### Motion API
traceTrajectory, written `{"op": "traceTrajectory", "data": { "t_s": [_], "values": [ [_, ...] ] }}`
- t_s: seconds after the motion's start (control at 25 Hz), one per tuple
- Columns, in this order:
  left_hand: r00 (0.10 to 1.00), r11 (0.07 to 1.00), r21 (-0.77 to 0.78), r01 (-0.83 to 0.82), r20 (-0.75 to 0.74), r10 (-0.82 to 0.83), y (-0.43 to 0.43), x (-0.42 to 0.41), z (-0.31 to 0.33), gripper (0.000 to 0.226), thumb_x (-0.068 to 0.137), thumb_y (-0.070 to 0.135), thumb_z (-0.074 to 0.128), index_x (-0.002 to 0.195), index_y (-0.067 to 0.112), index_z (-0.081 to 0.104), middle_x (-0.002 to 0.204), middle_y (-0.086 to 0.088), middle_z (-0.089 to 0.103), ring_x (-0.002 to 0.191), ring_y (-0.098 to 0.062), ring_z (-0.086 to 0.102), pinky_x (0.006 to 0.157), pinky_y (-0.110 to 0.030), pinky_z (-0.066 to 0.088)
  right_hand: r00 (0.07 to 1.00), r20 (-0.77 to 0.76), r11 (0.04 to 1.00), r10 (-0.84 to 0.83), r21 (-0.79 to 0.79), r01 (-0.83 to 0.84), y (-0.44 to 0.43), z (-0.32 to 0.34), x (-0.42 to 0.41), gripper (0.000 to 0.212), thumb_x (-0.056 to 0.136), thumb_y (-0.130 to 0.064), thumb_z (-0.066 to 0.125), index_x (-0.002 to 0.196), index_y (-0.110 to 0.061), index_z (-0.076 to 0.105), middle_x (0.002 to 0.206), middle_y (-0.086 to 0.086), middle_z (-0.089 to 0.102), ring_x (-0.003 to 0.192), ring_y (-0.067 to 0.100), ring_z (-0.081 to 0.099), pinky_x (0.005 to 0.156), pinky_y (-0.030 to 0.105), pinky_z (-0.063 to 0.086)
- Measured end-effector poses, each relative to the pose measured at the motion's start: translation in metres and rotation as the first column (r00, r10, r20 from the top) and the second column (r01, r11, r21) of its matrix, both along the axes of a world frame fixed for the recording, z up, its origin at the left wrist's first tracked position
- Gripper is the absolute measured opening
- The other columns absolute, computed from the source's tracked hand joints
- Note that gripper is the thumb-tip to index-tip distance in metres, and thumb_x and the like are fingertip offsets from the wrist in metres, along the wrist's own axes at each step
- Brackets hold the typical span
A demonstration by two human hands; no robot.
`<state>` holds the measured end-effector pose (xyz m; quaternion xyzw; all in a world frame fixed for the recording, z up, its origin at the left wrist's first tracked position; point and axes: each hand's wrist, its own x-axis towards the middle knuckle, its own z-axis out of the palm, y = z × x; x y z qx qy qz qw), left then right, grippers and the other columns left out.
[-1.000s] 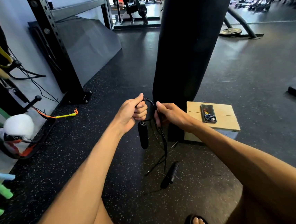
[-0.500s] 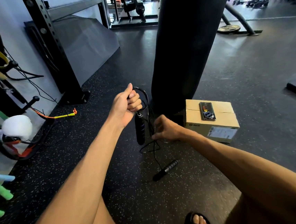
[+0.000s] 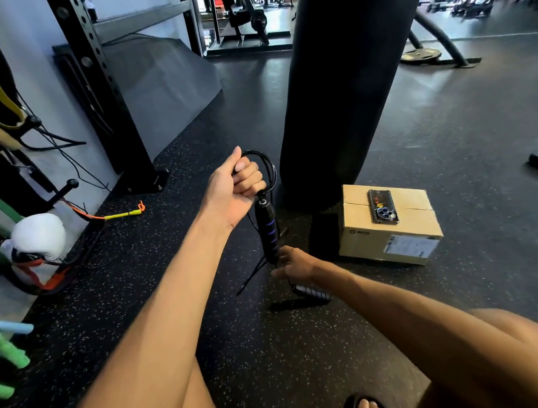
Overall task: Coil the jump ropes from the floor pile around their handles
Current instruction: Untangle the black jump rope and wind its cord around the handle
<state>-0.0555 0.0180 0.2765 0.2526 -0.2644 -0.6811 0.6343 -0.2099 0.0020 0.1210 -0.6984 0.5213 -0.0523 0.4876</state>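
My left hand [image 3: 236, 187] is raised and closed around several loops of a black jump rope [image 3: 266, 168]. One black handle with blue rings [image 3: 267, 228] hangs straight down from that fist. Lower down, my right hand [image 3: 294, 263] pinches the rope near the second black handle [image 3: 312, 295], which hovers just above the floor over its shadow. A loose strand of rope [image 3: 251, 276] trails down to the floor left of my right hand.
A black punching bag [image 3: 348, 81] hangs just behind the hands. A cardboard box [image 3: 393, 244] with a phone [image 3: 382, 206] on top sits to the right. A rack post [image 3: 109, 97], a white boxing glove [image 3: 37, 237], resistance bands and green handles [image 3: 9, 352] line the left wall.
My left hand rose and kept the rope loops and hanging handle. My right hand dropped from beside the left hand to the rope near the second handle, and that handle lifted off the floor.
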Motion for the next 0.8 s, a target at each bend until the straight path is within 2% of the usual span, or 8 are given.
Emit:
{"op": "traceTrajectory", "data": {
  "t_s": [0.08, 0.16, 0.32, 0.44, 0.56, 0.64, 0.72, 0.8],
  "values": [
    [1.000, 1.000, -0.018, 0.021, -0.016, -0.021, 0.000, 0.002, 0.003, 0.050, 0.103, 0.030, 0.039, 0.055, 0.018, 0.037, 0.045, 0.009, 0.022, 0.036, -0.006, 0.018, 0.042, -0.022, 0.015, 0.999, 0.035, 0.999, -0.028, 0.024, 0.027, -0.003, -0.012, 0.006, 0.050, 0.088, -0.008, 0.068, 0.133, -0.005, 0.047, 0.128, 0.019, 0.060, 0.119, 0.033, 0.059, 0.101, 0.046, 0.051],
    [0.999, 0.999, -0.029, 0.027, -0.021, -0.027, 0.001, 0.005, 0.004, 0.051, 0.103, 0.030, 0.038, 0.054, 0.018, 0.037, 0.045, 0.009, 0.022, 0.036, -0.006, 0.018, 0.041, -0.022, 0.015, 0.996, 0.032, 0.996, -0.086, -0.016, 0.086, 0.000, -0.019, 0.011, 0.049, 0.087, -0.009, 0.069, 0.127, -0.003, 0.042, 0.125, 0.019, 0.060, 0.117, 0.033, 0.060, 0.098, 0.043, 0.052],
    [0.998, 0.997, -0.052, 0.052, -0.022, -0.053, 0.002, 0.011, 0.005, 0.049, 0.102, 0.029, 0.040, 0.054, 0.019, 0.037, 0.045, 0.009, 0.023, 0.034, -0.006, 0.020, 0.038, -0.021, 0.019, 0.978, 0.048, 0.967, -0.203, -0.146, 0.208, -0.008, -0.023, 0.009, 0.073, 0.084, -0.017, 0.074, 0.140, -0.005, 0.029, 0.132, 0.014, 0.051, 0.123, 0.029, 0.052, 0.101, 0.035, 0.044],
    [0.998, 0.997, -0.061, 0.057, -0.009, -0.058, 0.003, 0.012, 0.005, 0.050, 0.102, 0.029, 0.040, 0.053, 0.019, 0.037, 0.044, 0.009, 0.022, 0.033, -0.006, 0.019, 0.037, -0.021, 0.020, 0.984, 0.098, 0.970, -0.148, -0.182, 0.164, -0.015, -0.021, 0.008, 0.044, 0.090, -0.020, 0.068, 0.129, -0.007, 0.051, 0.112, 0.005, 0.060, 0.107, 0.021, 0.058, 0.092, 0.034, 0.048],
    [0.998, 0.998, -0.012, -0.058, -0.025, 0.058, 0.000, 0.022, 0.002, 0.051, 0.102, 0.029, 0.039, 0.053, 0.019, 0.037, 0.044, 0.009, 0.021, 0.035, -0.006, 0.017, 0.039, -0.021, 0.017, 0.975, 0.168, 0.961, -0.146, -0.209, 0.180, -0.015, -0.016, 0.006, 0.009, 0.095, -0.022, 0.061, 0.099, -0.014, 0.060, 0.091, 0.001, 0.064, 0.086, 0.017, 0.062, 0.078, 0.033, 0.050],
    [0.981, 0.980, 0.076, -0.182, -0.048, 0.186, -0.007, 0.040, -0.007, 0.049, 0.104, 0.031, 0.036, 0.056, 0.019, 0.035, 0.043, 0.008, 0.020, 0.034, -0.006, 0.017, 0.038, -0.022, 0.017, 0.965, 0.193, 0.942, -0.178, -0.249, 0.224, -0.018, -0.010, -0.008, 0.015, 0.097, -0.024, 0.059, 0.085, -0.017, 0.055, 0.079, 0.000, 0.066, 0.073, 0.014, 0.063, 0.072, 0.031, 0.052],
    [0.951, 0.937, 0.175, -0.303, -0.009, 0.309, -0.011, 0.061, -0.023, 0.047, 0.105, 0.032, 0.032, 0.060, 0.020, 0.030, 0.040, 0.008, 0.020, 0.031, -0.007, 0.016, 0.035, -0.022, 0.015, 0.946, 0.258, 0.950, -0.198, -0.188, 0.250, -0.021, 0.001, -0.030, 0.019, 0.101, -0.020, 0.052, 0.087, -0.009, 0.058, 0.073, 0.007, 0.071, 0.063, 0.019, 0.069, 0.064, 0.036, 0.058],
    [0.907, 0.871, 0.255, -0.420, 0.102, 0.408, -0.014, 0.082, -0.045, 0.046, 0.106, 0.031, 0.030, 0.061, 0.020, 0.027, 0.035, 0.009, 0.019, 0.028, -0.007, 0.015, 0.032, -0.021, 0.013, 0.942, 0.266, 0.954, -0.207, -0.158, 0.254, -0.024, 0.013, -0.057, 0.027, 0.104, -0.016, 0.045, 0.093, 0.004, 0.061, 0.073, 0.011, 0.073, 0.057, 0.021, 0.071, 0.055, 0.031, 0.057]
  ]
}}
